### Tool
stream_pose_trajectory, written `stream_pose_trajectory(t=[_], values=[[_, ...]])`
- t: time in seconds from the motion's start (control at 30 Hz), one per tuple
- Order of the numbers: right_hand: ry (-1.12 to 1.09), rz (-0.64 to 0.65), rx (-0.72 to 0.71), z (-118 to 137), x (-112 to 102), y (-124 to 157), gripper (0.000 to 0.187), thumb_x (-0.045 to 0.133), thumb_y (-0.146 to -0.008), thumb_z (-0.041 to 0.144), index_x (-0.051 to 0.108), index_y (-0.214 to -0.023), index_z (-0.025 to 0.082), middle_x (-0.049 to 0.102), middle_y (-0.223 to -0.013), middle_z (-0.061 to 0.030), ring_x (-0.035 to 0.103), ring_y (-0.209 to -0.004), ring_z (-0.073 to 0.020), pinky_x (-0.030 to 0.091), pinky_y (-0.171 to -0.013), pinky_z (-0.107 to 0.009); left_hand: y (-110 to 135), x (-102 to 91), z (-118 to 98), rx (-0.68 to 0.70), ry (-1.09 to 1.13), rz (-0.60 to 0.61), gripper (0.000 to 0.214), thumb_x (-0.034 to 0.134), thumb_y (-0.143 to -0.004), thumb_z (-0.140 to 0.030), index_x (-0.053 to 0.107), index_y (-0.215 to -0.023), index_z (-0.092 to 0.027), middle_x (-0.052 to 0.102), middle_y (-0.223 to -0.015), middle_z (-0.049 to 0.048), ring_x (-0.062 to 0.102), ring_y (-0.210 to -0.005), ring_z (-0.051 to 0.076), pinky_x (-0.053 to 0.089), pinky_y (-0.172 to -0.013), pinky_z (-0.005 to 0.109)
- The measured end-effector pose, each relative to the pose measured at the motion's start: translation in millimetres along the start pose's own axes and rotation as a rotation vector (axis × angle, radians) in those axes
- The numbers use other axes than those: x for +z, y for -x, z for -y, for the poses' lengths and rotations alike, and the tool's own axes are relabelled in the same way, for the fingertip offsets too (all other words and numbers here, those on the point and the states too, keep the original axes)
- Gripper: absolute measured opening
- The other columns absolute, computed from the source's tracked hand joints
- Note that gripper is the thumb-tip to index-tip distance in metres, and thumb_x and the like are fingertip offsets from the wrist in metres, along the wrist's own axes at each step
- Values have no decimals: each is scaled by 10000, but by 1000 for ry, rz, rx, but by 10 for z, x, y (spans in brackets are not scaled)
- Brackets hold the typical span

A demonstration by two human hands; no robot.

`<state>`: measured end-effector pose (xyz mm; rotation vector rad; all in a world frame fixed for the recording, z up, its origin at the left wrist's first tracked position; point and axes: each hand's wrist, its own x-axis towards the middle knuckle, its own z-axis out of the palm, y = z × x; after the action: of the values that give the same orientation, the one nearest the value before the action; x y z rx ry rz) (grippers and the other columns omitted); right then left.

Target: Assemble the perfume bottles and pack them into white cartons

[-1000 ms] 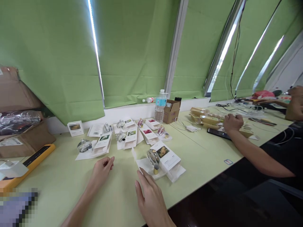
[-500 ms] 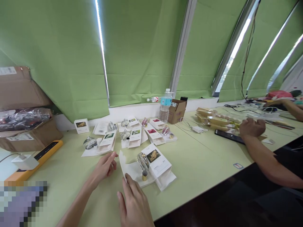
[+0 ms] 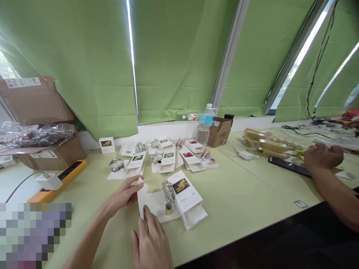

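In front of me lies a white paper sheet (image 3: 155, 201) with its left edge bent upward. My left hand (image 3: 126, 195) is closed on the raised corner, thumb and fingers pinching it. My right hand (image 3: 153, 237) has its fingers stretched out, their tips against the lower part of that edge; the thumb is apart. On the sheet are a faceted clear glass bottle (image 3: 168, 191), lying tilted against a box, and a small gold cap (image 3: 168, 209) standing beside it. The white box (image 3: 187, 195) with a yellow-flower picture lies flat, its near-end flap open.
Behind are several similar bottles and boxes, including a green-picture box (image 3: 137, 160) and a pink bottle (image 3: 205, 154). A water bottle (image 3: 206, 123) stands by a small carton (image 3: 220, 131). An orange power strip (image 3: 61, 179) lies left; another person's hand (image 3: 322, 155) is at right.
My left hand has moved onto the sheet's raised corner and pinched it. My right hand has shifted slightly left along the edge. The view has turned a little left.
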<state>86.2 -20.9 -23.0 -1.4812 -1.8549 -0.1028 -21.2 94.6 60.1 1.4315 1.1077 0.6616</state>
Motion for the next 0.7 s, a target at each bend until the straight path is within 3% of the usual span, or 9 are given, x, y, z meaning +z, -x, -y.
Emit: stream_pose_trajectory(t=[0.33, 0.57, 0.7], values=[[28, -13, -28, 113, 104, 0, 410, 634, -740, 203, 624, -1142, 123, 560, -1288, -218, 604, -1061, -361, 557, -795, -444, -22, -86, 69, -40, -14, -34, 508, 601, -687, -313, 557, -1193, -284, 535, -692, -43, 460, -582, 121, 334, -509, 207], [20, -58, -95, 46, 176, 72, 317, 649, -748, 293, 661, -1032, 152, 595, -1245, -198, 626, -1008, -348, 566, -753, -423, -42, -146, 112, -27, -46, -20, 504, 594, -742, -410, 540, -1224, -275, 600, -781, 0, 559, -714, 171, 425, -618, 251], [-47, -97, -123, 52, 2, 23, 254, 550, -827, 327, 647, -1025, 201, 633, -1188, -128, 648, -947, -288, 563, -745, -377, -33, -141, 96, -7, -80, -41, 511, 612, -719, -441, 569, -1194, -257, 565, -695, -18, 533, -634, 163, 407, -570, 249]])
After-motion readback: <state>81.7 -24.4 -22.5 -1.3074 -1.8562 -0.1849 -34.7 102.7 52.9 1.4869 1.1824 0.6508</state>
